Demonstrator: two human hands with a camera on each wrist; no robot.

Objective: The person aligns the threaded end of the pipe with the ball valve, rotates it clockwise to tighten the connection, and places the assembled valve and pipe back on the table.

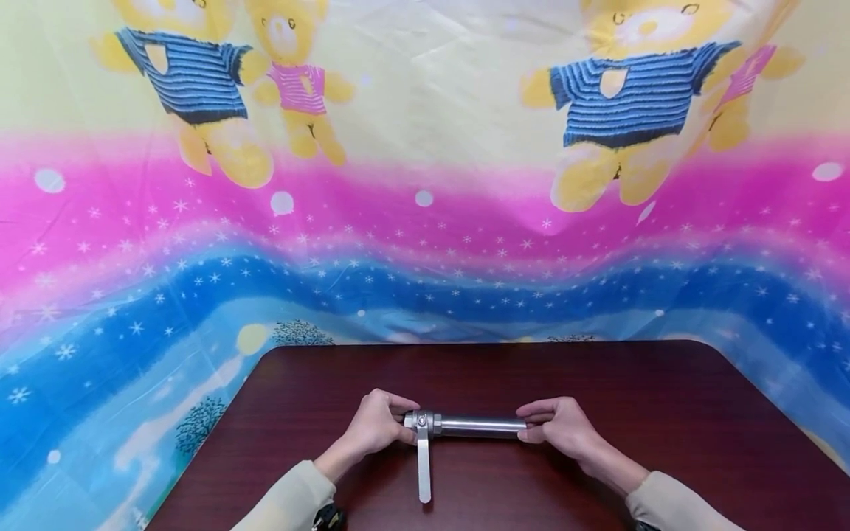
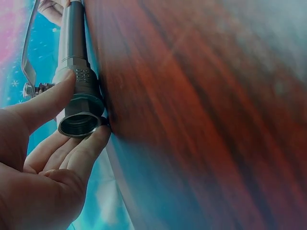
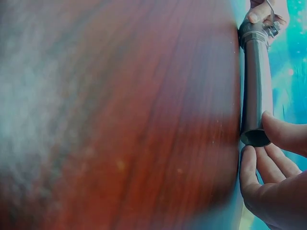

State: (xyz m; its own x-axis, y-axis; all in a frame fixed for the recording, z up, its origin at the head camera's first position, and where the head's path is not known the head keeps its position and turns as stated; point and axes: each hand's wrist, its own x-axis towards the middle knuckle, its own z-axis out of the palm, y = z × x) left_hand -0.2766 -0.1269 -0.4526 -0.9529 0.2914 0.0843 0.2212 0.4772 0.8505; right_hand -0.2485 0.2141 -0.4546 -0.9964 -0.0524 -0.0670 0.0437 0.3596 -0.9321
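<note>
A metal ball valve [image 1: 421, 422] with a long flat lever handle [image 1: 424, 472] is joined to a straight steel pipe [image 1: 481, 426]. The pipe runs to the right, and the lever points toward the near side of the table. My left hand [image 1: 376, 424] grips the valve end between thumb and fingers; its hexagonal, threaded opening [image 2: 80, 125] faces the left wrist camera. With thumb and fingertips, my right hand [image 1: 564, 428] pinches the far end of the pipe, whose open mouth [image 3: 256, 138] shows in the right wrist view. Valve and pipe lie level, close over the tabletop.
The dark red-brown wooden table [image 1: 637, 398] has rounded far corners. A cloth curtain [image 1: 425, 243] printed with bears and snowflakes hangs behind it and along both sides. Light sleeves [image 1: 292, 494] cover both forearms.
</note>
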